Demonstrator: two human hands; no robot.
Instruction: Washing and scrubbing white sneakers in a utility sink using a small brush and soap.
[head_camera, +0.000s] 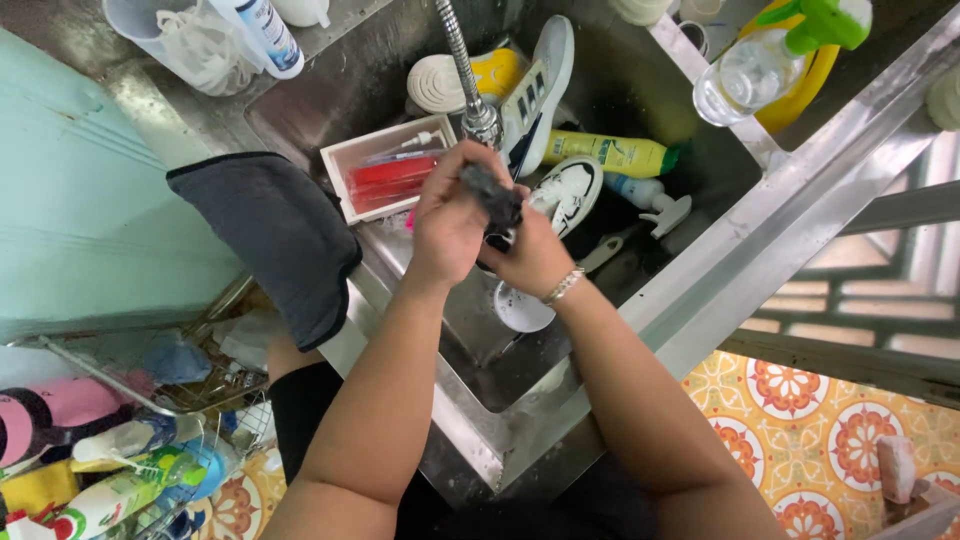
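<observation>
We cannot make out what the small dark wet object (495, 200) is; our left hand (450, 225) and right hand (530, 255) both clamp it over the stainless steel sink (700, 250), under the faucet (470, 85). A yellow plastic bottle (605, 153) lies beside white sneakers (565, 190).

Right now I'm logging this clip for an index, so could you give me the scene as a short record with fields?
setting: steel sink under a flexible tap
left hand: left hand grips a dark wet item
right hand: right hand, bracelet at the wrist, grips the same item
in the sink: white shoes, yellow bottle, white tray with red contents
on the rim: dark cloth draped over the edge
upper right: spray bottle
</observation>
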